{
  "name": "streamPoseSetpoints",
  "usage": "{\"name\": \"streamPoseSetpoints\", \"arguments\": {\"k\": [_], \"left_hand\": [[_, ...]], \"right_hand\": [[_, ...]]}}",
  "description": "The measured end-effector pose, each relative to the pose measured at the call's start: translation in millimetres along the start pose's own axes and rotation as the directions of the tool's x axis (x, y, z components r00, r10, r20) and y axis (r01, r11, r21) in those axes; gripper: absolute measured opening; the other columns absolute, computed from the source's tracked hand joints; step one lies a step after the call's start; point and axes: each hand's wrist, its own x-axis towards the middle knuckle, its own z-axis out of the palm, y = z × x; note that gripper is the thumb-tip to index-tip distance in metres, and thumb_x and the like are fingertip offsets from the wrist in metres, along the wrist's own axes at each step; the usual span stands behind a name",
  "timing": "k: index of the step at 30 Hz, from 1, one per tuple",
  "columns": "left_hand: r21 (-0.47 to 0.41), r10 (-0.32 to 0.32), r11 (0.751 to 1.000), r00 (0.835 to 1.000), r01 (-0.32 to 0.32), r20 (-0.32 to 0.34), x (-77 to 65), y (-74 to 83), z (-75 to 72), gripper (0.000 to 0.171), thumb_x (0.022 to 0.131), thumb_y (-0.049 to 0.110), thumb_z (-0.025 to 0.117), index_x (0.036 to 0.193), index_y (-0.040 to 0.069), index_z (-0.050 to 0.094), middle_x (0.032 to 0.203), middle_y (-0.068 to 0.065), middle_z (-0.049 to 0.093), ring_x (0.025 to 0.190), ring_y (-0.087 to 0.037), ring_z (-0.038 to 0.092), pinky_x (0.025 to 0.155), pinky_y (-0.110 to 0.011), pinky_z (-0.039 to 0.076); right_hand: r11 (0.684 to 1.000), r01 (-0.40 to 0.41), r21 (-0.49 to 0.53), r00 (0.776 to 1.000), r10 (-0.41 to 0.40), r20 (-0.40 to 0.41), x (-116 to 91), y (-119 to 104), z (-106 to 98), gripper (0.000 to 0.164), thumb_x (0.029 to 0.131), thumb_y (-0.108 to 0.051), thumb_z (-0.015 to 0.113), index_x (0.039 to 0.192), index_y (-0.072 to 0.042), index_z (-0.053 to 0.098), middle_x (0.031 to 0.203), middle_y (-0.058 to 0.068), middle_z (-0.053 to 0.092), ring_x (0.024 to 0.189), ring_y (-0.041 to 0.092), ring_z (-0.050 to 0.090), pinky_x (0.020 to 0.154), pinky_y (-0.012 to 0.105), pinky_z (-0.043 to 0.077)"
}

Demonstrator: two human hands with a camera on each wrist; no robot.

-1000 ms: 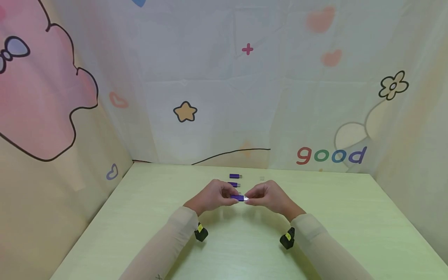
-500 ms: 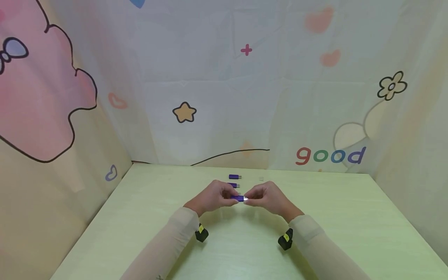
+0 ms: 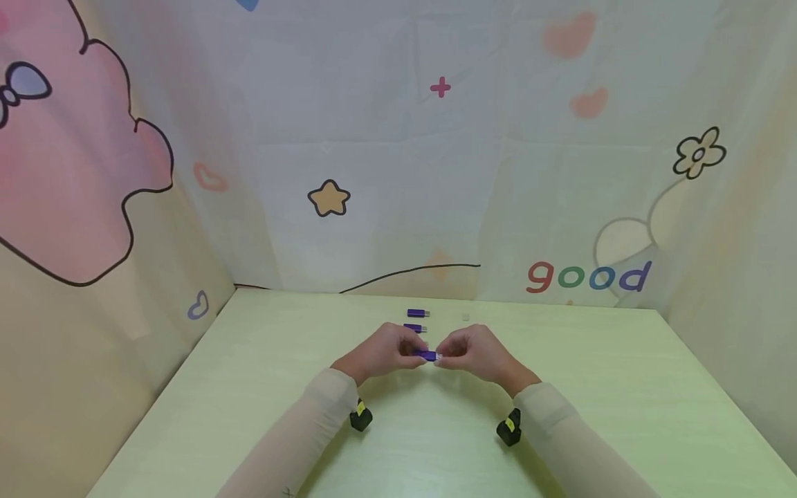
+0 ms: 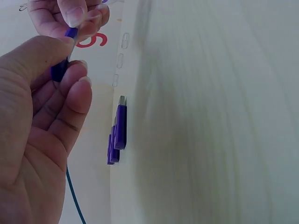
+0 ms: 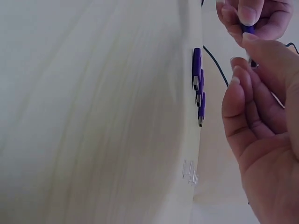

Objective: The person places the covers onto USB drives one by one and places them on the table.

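A purple USB flash drive (image 3: 427, 355) is held between the two hands, just above the table. My left hand (image 3: 392, 349) pinches its purple body between thumb and fingers. At its plug end, my right hand (image 3: 478, 351) pinches with thumb and fingertips, hiding much of the plug. In the right wrist view a bit of the held drive's end (image 5: 253, 64) shows below the right thumb; I cannot tell whether a clear cap covers it. Beyond the hands, three more purple USB flash drives (image 4: 121, 126) lie in a row, plugs all facing right.
Several small clear caps (image 4: 120, 60) lie right of the row of drives; one cap (image 3: 465, 317) shows behind the right hand. The pale wooden table (image 3: 398, 443) ends at a printed cloth backdrop (image 3: 386, 207). Black wrist cameras (image 3: 361, 416) hang under both forearms.
Both hands have come slightly nearer the body with the flash drive. Less bright silver shows at the plug end than before. The drives lying on the table have not moved.
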Motion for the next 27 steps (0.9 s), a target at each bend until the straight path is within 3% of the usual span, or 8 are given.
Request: {"name": "streamPoseSetpoints", "arguments": {"k": [12,27], "left_hand": [[0.211,-0.028,0.977,1.000,0.027,0.002,11.0,-5.2,7.4,0.013,0.089,0.016,0.081,0.101,0.013,0.080,0.087,0.007,0.073,0.074,-0.005,0.062,0.071,-0.018,0.054],[0.346,-0.079,0.935,0.997,0.081,-0.018,19.5,-5.6,23.4,0.004,0.090,0.015,0.080,0.093,0.012,0.080,0.080,0.008,0.070,0.071,-0.004,0.055,0.070,-0.018,0.049]], "right_hand": [[0.994,-0.026,-0.108,1.000,0.027,0.009,2,5,-2,0.010,0.086,-0.022,0.084,0.091,-0.015,0.079,0.079,-0.006,0.073,0.071,0.008,0.061,0.066,0.024,0.052],[0.970,-0.147,-0.195,0.987,0.157,0.035,10,6,4,0.007,0.084,-0.012,0.084,0.089,-0.010,0.080,0.076,-0.003,0.074,0.070,0.011,0.060,0.067,0.026,0.053]]}}
